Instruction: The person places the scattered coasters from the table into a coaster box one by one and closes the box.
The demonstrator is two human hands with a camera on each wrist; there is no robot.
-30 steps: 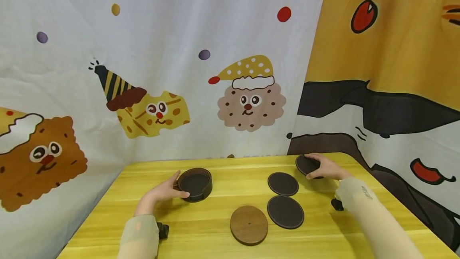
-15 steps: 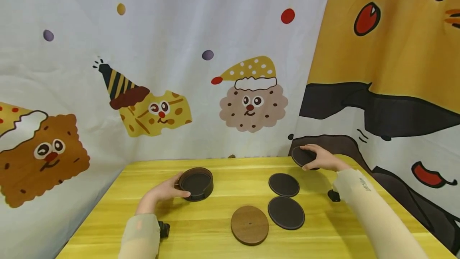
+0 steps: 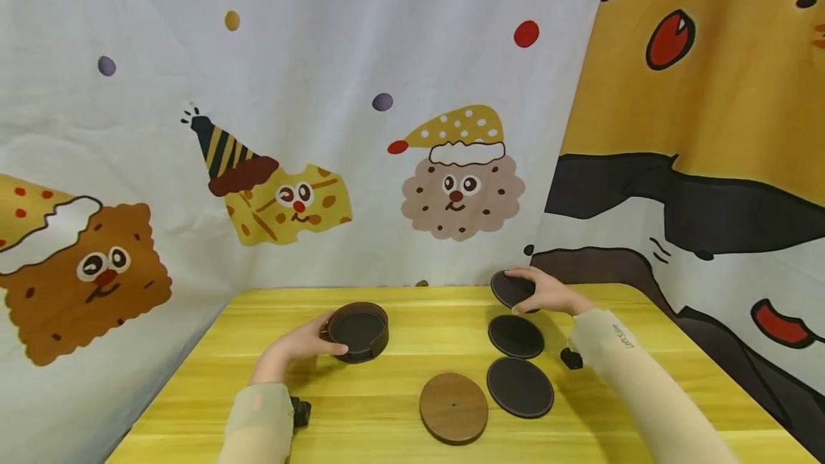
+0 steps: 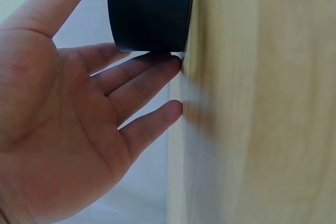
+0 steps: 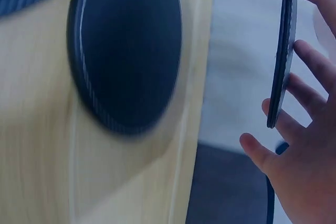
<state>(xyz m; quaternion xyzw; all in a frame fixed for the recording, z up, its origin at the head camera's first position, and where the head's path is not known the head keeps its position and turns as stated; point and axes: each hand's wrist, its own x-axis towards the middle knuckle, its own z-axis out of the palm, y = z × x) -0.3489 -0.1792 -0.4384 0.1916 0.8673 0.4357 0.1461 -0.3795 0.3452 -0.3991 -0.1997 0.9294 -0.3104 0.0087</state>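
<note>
My left hand (image 3: 301, 344) grips the left side of a dark round coaster holder (image 3: 383, 339), thumb at its front and fingers behind. In the left wrist view the holder's smooth black wall (image 4: 149, 11) sits between thumb and fingers, low at the tabletop. My right hand (image 3: 549, 293) pinches a dark round coaster (image 3: 506, 289) by its edge, raised and tilted above the back of the table. Seen edge-on in the right wrist view, the held coaster (image 5: 283, 61) has a layered, stitched rim. Just in front of it lies another dark coaster (image 3: 515, 336), with a further coaster (image 3: 520, 387) nearer me.
A brown wooden disc (image 3: 454, 408) with a small centre mark lies left of the nearest coaster. All this is on a yellow wood-grain table (image 3: 361, 414). Behind hangs a white curtain (image 3: 309, 41) with cartoon prints, close to the table's far edge.
My right hand has carried the held coaster leftward, from the back right to just behind the far table coaster. My left hand stays on the holder. The head view has shifted slightly.
</note>
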